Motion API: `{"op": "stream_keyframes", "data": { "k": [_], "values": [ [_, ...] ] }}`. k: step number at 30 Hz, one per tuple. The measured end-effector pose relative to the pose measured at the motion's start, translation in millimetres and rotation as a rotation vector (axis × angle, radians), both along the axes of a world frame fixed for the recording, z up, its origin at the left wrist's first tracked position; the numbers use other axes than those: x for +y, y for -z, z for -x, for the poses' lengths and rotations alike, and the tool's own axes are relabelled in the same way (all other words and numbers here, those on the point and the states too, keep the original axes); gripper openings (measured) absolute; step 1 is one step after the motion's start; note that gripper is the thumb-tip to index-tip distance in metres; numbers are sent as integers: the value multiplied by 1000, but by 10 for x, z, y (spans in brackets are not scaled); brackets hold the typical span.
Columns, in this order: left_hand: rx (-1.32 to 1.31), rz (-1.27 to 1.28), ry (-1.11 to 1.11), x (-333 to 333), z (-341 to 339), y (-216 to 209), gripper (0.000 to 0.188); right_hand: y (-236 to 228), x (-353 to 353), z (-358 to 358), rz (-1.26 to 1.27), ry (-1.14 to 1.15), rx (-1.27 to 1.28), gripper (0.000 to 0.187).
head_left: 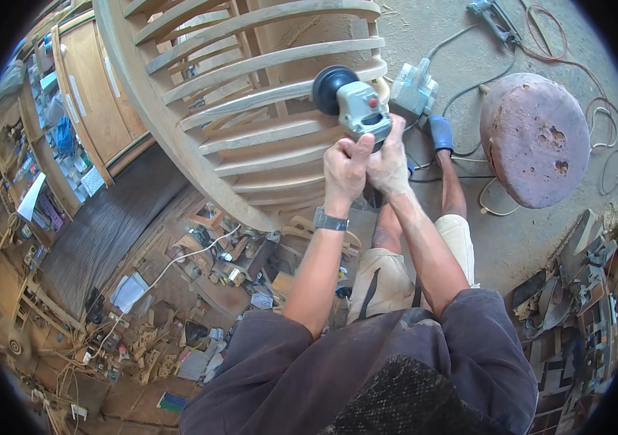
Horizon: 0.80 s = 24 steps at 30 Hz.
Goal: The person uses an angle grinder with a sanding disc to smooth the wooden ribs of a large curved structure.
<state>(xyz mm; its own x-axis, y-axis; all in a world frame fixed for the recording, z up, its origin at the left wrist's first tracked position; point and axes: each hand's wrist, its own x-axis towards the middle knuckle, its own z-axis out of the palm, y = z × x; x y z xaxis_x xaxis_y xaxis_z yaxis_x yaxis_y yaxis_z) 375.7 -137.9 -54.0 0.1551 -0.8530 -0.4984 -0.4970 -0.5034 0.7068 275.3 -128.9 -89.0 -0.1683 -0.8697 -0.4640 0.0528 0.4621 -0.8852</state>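
Observation:
Both of my hands grip a grey-green angle sander [362, 109] with a round black pad [333, 90]. My left hand [343, 170], with a watch on the wrist, is closed round the near end of the tool. Beside it, my right hand [388, 161] is closed on the same body, its fingers partly hidden. Ahead and to the left stands a curved wooden frame [211, 177] with several bowed slats [280, 90]. The pad is over the right part of the slats; whether it touches them I cannot tell.
A round stool with a worn, pitted top [533, 138] stands at right. Behind my blue clog [441, 133] lies another grey-green power tool [415, 88]. An air nailer [495, 22], hoses and cords cross the floor. Wood scraps [156, 341] crowd the lower left; more scrap [577, 290] lies right.

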Motion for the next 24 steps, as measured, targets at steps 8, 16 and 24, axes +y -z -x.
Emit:
{"op": "stream_keyframes", "data": {
  "k": [8,16,24],
  "values": [
    [-22,-17,49,15,72,47,66,77,38,50,-21,20,50,82],
    [122,126,-128,-78,-420,-239,73,-303,-184,-413,131,-83,73,92],
    [199,91,-186,-66,-745,-400,75,-596,-262,-681,110,-174,85,86]
  ]
}}
